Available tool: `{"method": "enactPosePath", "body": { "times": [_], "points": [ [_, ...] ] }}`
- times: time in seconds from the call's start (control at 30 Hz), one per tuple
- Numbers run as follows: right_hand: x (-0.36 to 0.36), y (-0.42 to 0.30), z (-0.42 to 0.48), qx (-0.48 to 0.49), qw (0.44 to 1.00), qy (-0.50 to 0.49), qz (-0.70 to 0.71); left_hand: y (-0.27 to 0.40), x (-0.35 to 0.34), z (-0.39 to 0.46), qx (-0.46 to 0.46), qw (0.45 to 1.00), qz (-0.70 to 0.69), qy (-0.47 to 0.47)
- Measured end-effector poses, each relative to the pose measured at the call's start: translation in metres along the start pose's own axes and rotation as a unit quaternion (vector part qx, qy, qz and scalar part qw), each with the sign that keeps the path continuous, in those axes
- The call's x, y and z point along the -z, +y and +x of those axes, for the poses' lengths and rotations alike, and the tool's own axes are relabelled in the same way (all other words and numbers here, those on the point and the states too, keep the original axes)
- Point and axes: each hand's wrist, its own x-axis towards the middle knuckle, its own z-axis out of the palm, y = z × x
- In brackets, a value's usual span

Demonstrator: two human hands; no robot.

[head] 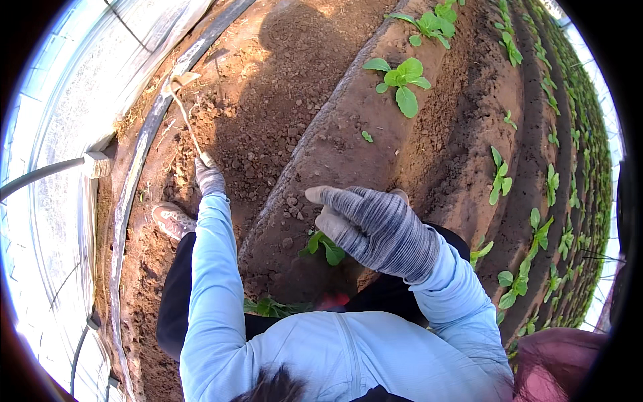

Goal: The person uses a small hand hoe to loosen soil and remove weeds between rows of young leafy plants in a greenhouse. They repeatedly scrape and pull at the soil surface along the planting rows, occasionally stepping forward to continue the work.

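My left hand (209, 176), in a grey knit glove, is closed round the end of the thin handle of a hand hoe (184, 80). The hoe's blade rests by the flat hose at the left. My right hand (377, 228), in a striped grey glove with pale fingertips, is raised over the soil bed, its fingers partly bent; whether anything lies between them cannot be seen. Below its fingertips a leafy green seedling (332, 251) grows in the bed, partly hidden by the hand. Farther up the bed stand a tiny sprout (367, 136) and a larger leafy seedling (404, 80).
A flat grey hose (131, 176) runs along the left side beside plastic sheeting (60, 115). A pale block (97, 165) sits at the sheeting's edge. Rows of seedlings (502, 181) fill the right. My shoe (172, 220) is on the soil; red-brown fabric (557, 357) shows at lower right.
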Motion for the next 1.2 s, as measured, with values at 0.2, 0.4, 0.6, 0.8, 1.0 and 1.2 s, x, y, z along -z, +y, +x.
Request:
{"method": "enactPosePath", "body": {
  "times": [0.2, 0.4, 0.6, 0.8, 1.0, 1.2],
  "points": [
    [0.025, -0.004, 0.009, -0.004, 0.899, 0.191, 0.394, -0.024, -0.021, -0.024, -0.034, 0.942, 0.228, -0.243],
    [-0.019, -0.086, 0.005, 0.300, 0.883, -0.251, 0.260, -0.014, -0.003, -0.066, 0.120, 0.940, 0.149, -0.283],
    [-0.053, -0.008, -0.016, 0.104, 0.967, -0.207, -0.103, -0.026, 0.001, -0.050, -0.033, 0.939, 0.242, -0.243],
    [-0.049, -0.007, -0.023, 0.066, 0.953, -0.273, -0.113, 0.033, 0.025, -0.040, 0.070, 0.992, -0.079, -0.074],
    [-0.060, -0.018, -0.011, 0.089, 0.943, -0.294, -0.130, -0.090, 0.042, 0.044, -0.021, 0.923, 0.351, -0.158],
    [-0.059, 0.003, -0.017, 0.059, 0.946, -0.271, -0.166, 0.002, 0.050, -0.019, -0.052, 0.996, 0.038, -0.054]
  ]
}}
